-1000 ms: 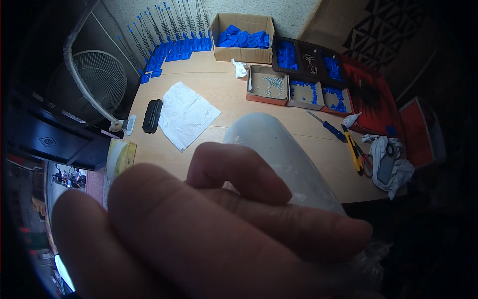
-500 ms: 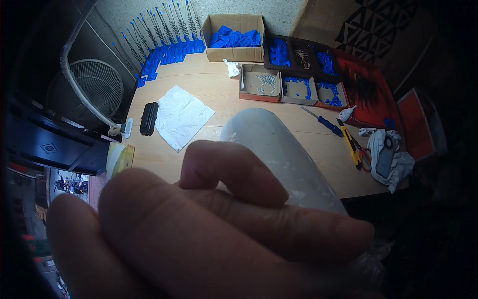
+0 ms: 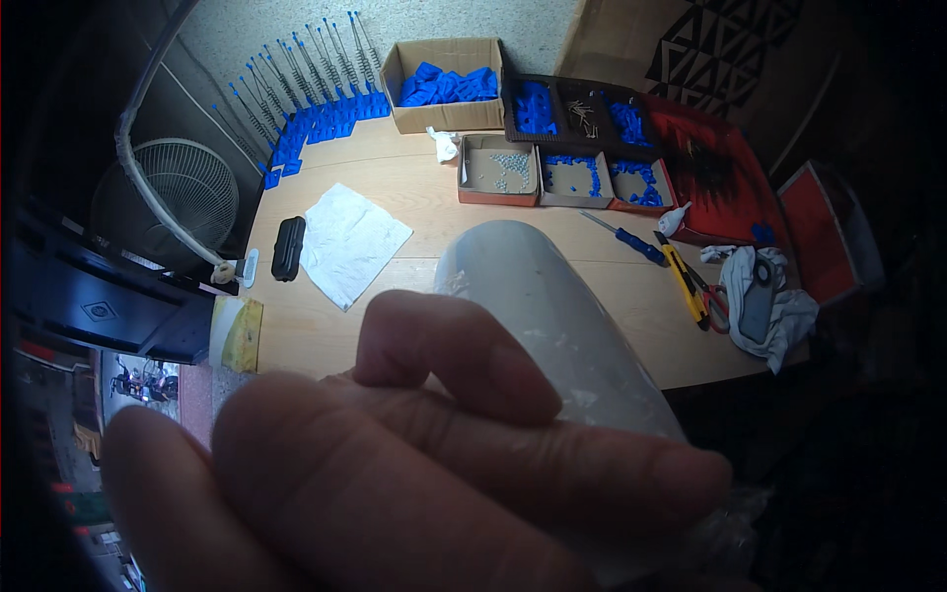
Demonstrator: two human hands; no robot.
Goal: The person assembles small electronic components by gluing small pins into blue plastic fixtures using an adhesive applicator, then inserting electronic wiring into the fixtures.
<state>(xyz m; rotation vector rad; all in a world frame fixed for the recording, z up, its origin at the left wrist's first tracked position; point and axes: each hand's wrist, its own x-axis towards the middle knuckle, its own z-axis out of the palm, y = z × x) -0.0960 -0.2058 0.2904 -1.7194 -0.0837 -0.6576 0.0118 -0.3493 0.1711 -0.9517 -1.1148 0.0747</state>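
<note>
Nearest the lens, large and dim: hands [image 3: 395, 474], fingers [image 3: 444, 335] curled and bunched together, one crooked over another pointing right. Cannot tell left from right, nor whether pinching anything between the tips. Just behind, partly covered by the fingers: a whitish, translucent cylinder [image 3: 523, 286], round-ended, slanting down to the right in front of the counter [image 3: 395, 281], crinkled clear film [image 3: 735, 518] near its lower end. Looks smooth and slippery, probably light for its bulk; cannot judge stiffness. Best held around the middle of the barrel, not by the film. Farther out, at left, a white cloth [image 3: 353, 242] beside a black case [image 3: 288, 249]; at right, a blue-handled screwdriver [image 3: 639, 246], a yellow cutter [image 3: 683, 286] and a phone [image 3: 758, 301] on a pale rag [image 3: 789, 326]. Beyond, a shallow box [image 3: 498, 199] of small beads [image 3: 511, 166], then a carton [image 3: 449, 116] of blue pieces [image 3: 449, 87]. Back left, upright springs [image 3: 311, 74] on blue bases [image 3: 321, 123].
</note>
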